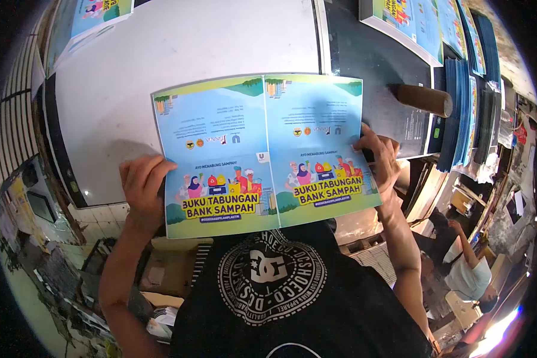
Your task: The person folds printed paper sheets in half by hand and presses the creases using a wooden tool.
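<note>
A wide printed sheet (221, 161) in blue and green, with two matching cover designs reading "BUKU TABUNGAN BANK SAMPAH", is held up flat over the near edge of the white work surface (221, 45). At its left edge, my left hand (144, 184) grips it with the fingers bent over the border. My right hand (379, 156) grips the right edge, fingers curled at the upper part and the palm lower down. A thin white line runs down the middle of the sheet.
Stacks of similar printed covers lie at the top right (409, 27) and top left (89, 24). A brown wooden cylinder (425, 100) rests on the dark board right of the sheet. Tall piles of blue-edged booklets (456, 113) stand farther right. Another person (468, 271) is at the lower right.
</note>
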Tool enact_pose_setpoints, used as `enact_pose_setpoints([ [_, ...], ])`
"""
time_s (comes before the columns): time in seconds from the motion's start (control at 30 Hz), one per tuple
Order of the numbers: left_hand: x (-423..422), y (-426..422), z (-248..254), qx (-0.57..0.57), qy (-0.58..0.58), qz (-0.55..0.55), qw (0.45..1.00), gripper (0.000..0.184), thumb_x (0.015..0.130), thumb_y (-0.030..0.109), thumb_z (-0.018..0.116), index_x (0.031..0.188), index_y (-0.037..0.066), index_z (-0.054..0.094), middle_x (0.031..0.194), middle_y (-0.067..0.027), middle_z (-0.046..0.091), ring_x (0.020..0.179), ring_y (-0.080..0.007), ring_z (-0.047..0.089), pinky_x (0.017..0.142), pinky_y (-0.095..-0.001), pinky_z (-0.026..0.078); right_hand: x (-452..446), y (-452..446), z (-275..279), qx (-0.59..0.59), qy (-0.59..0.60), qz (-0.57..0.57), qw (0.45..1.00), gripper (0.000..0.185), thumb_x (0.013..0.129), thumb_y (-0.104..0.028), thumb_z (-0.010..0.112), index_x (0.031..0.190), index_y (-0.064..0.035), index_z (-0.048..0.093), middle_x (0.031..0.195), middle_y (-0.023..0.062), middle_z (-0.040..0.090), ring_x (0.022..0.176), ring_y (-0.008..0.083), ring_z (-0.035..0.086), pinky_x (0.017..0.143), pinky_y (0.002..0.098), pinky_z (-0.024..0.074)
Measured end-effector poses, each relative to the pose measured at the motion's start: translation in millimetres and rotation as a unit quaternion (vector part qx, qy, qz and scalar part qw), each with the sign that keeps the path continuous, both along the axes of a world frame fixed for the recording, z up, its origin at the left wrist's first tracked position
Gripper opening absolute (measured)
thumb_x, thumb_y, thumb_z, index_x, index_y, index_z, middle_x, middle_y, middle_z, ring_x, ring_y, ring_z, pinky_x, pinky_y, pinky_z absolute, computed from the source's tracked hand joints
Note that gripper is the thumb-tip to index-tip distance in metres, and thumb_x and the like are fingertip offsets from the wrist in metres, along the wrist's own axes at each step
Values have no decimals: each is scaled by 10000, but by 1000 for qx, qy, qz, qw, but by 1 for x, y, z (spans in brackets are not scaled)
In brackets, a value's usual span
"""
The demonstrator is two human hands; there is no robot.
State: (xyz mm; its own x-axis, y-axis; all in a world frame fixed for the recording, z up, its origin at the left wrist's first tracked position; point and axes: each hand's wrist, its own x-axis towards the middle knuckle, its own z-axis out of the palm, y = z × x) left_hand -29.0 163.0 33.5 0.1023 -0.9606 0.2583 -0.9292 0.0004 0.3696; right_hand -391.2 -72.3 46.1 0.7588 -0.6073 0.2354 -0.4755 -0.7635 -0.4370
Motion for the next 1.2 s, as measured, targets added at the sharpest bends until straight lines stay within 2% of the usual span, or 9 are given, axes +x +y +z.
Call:
enact_pose_setpoints([
  [0.3, 10, -27, 21, 108, 66, 5, 992, 250, 664, 224, 765, 822, 66, 653, 842, -58, 596, 877, -244, 572, 772, -364, 398, 4, -21, 14, 144, 47, -35, 988, 723, 685, -140, 855, 1349, -19, 594, 869, 72, 718, 809, 203, 672, 800, 343, 525],
  [0.43, 11, -43, 25, 135, 170, 36, 976, 210, 806, 241, 783, 863, 41, 752, 941, -87, 684, 859, -256, 609, 703, -378, 454, 27, -26, 16, 173, 13, -61, 983, 765, 748, -306, 891, 1347, 20, 544, 919, 181, 746, 830, 206, 742, 700, 328, 576],
  [0.53, 4, -66, 48, 248, 260, 113, 926, 266, 874, 281, 767, 940, 23, 769, 779, -115, 700, 645, -249, 602, 611, -357, 466, 39, -30, 23, 296, 7, -103, 950, 805, 760, -246, 887, 1378, 36, 456, 945, 200, 745, 816, 238, 746, 709, 330, 590],
  [0.67, 14, -65, 43, 292, 221, 105, 924, 384, 877, 378, 759, 935, -2, 770, 614, -141, 656, 488, -219, 546, 527, -350, 426, 41, -26, 30, 258, -1, -106, 960, 870, 744, -169, 892, 1443, 19, 409, 1003, 202, 739, 891, 230, 736, 758, 360, 601],
  [0.77, 17, -64, 44, 315, 229, 102, 915, 368, 894, 353, 747, 958, -8, 762, 721, -162, 701, 576, -210, 614, 575, -356, 459, 40, -6, 44, 112, -28, -94, 989, 1099, 719, -181, 907, 1555, -10, 214, 1315, 250, 590, 1143, 285, 645, 892, 410, 580],
  [0.87, 20, -62, 43, 353, 212, 107, 905, 351, 902, 334, 742, 973, -9, 758, 772, -176, 720, 636, -202, 656, 619, -361, 489, 42, 14, 74, -43, -120, -64, 990, 1202, 712, -422, 882, 1568, -7, 148, 1429, 265, 456, 1255, 363, 539, 1025, 487, 499],
  [1.03, 15, -65, 57, 337, 209, 81, 914, 337, 898, 337, 745, 980, 11, 763, 807, -164, 731, 681, -180, 669, 671, -340, 508, 127, 54, 80, -91, 19, 23, 995, 941, 796, -501, 784, 1528, -66, 383, 1562, 212, 359, 1447, 395, 336, 1178, 564, 210],
  [1.1, 14, -58, 51, 299, 243, 99, 918, 355, 899, 339, 747, 983, -6, 755, 772, -160, 720, 681, -170, 664, 679, -329, 512, 157, 48, 48, -91, 53, -16, 994, 803, 877, -530, 687, 1507, -99, 440, 1561, 130, 402, 1464, 295, 339, 1200, 512, 113],
  [1.2, 8, -57, 48, 316, 283, 171, 889, 382, 885, 352, 763, 972, -20, 754, 732, -130, 715, 645, -159, 624, 647, -337, 499, 178, 27, 13, -151, 15, -24, 988, 705, 907, -557, 605, 1397, -53, 542, 1463, 180, 499, 1412, 341, 403, 1165, 544, 224],
])
